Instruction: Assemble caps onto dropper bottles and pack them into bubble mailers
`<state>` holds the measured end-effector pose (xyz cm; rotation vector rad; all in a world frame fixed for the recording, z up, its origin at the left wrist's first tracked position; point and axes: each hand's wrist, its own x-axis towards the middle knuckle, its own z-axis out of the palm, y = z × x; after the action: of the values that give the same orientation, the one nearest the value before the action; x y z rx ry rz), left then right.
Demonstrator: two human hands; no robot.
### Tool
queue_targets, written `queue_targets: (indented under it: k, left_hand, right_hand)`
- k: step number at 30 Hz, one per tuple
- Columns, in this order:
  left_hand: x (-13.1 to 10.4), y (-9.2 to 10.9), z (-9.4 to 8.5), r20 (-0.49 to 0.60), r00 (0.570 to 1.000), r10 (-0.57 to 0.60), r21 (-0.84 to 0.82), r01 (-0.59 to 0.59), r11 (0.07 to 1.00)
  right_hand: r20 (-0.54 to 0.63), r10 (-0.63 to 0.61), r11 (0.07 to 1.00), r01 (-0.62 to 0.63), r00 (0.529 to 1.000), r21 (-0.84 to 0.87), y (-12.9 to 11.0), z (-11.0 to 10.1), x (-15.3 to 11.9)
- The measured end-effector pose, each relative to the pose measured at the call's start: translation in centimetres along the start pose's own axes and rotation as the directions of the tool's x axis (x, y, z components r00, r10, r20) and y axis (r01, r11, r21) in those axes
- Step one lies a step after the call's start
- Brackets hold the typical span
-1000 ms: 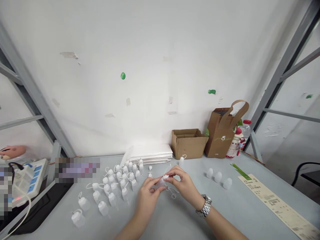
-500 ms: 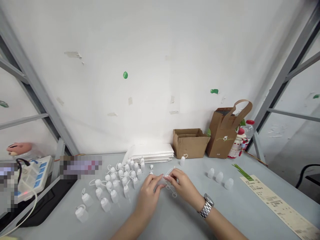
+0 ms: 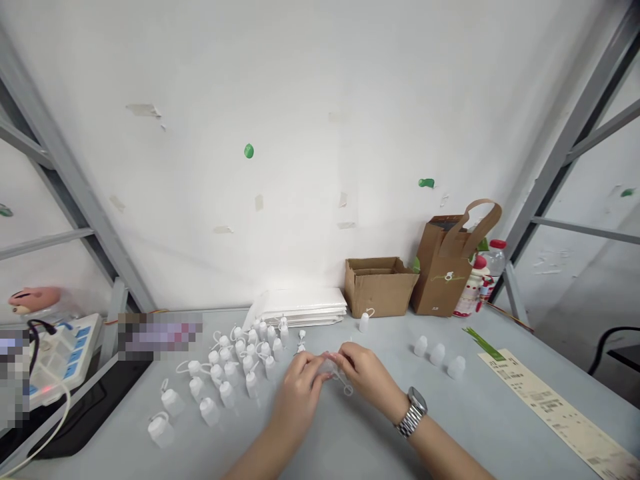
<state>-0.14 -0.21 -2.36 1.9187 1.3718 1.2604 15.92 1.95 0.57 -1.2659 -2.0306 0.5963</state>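
Note:
Near the middle of the grey table, my left hand (image 3: 301, 390) and my right hand (image 3: 370, 375) meet around a small translucent bottle (image 3: 329, 366). The fingers of my left hand are closed on its body. My right hand, with a metal watch at the wrist, pinches at the bottle's top, partly hiding it. A thin clear strap with a ring (image 3: 348, 389) hangs below my right fingers. To the left stand several small white bottles (image 3: 227, 393) with looped caps. Another capped bottle (image 3: 364, 323) stands behind my right hand.
Three cap-like translucent pieces (image 3: 437, 355) sit at the right, near a printed paper strip (image 3: 545, 405) and green ties (image 3: 483, 345). White envelopes (image 3: 303, 308), an open cardboard box (image 3: 377, 293) and a brown bag (image 3: 441, 280) line the wall. A power strip (image 3: 70, 353) lies far left.
My fingers have shifted slightly around the bottle, and my right hand has turned a little. The strap's ring hangs closer beneath my right hand. The whole view has moved slightly.

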Motion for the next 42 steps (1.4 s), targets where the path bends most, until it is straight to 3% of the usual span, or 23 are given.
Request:
queue_targets:
  k: [4, 11, 16, 21, 27, 31, 33, 36, 38, 42]
  left_hand:
    - [0.2, -0.2, 0.0, 0.017, 0.999, -0.029, -0.045, 0.029, 0.999]
    - [-0.1, 0.4, 0.1, -0.005, 0.999, 0.040, 0.094, -0.039, 0.995]
    - [-0.1, 0.2, 0.0, 0.012, 1.000, 0.007, 0.083, -0.008, 0.997]
    - [-0.1, 0.4, -0.2, 0.020, 1.000, 0.008, 0.120, -0.010, 0.993]
    - [-0.1, 0.1, -0.1, 0.004, 0.999, 0.041, 0.135, -0.042, 0.990]
    - [-0.3, -0.4, 0.1, -0.014, 0.984, 0.175, 0.188, -0.169, 0.968]
    - [-0.4, -0.4, 0.2, -0.017, 0.980, 0.200, 0.185, -0.193, 0.964]
    - [-0.2, -0.1, 0.1, -0.037, 0.994, 0.099, 0.097, -0.095, 0.991]
    - [0.1, 0.2, 0.0, -0.041, 0.999, -0.032, -0.017, 0.032, 0.999]
    - [0.7, 0.6, -0.1, -0.012, 0.973, -0.231, -0.272, 0.220, 0.937]
  right_hand:
    - [0.062, -0.118, 0.991, 0.114, 0.991, 0.067, -0.1, -1.0, 0.1]
    - [0.073, 0.030, 0.998, -0.025, 0.997, -0.066, 0.1, -0.3, 0.1]
    - [0.109, -0.104, 0.994, 0.099, 0.989, 0.050, 0.1, -0.9, 0.1]
    - [0.075, -0.023, 0.990, 0.033, 0.997, -0.137, 0.0, -0.5, 0.0]
    - [0.079, -0.097, 0.994, 0.100, 0.992, -0.034, 0.0, -0.5, -0.1]
    - [0.060, 0.092, 0.991, -0.098, 0.994, 0.093, 0.0, 0.9, -0.1]
    - [0.112, 0.189, 0.950, -0.211, 0.975, 0.231, 0.0, 1.3, 0.1]
    - [0.166, 0.262, 0.862, -0.308, 0.951, 0.403, 0.1, 0.7, 0.5]
    - [0.079, 0.318, 0.805, -0.313, 0.945, 0.504, 0.3, -0.3, 0.9]
    - [-0.126, 0.401, 0.685, -0.205, 0.907, 0.699, 0.7, -1.8, 1.4]
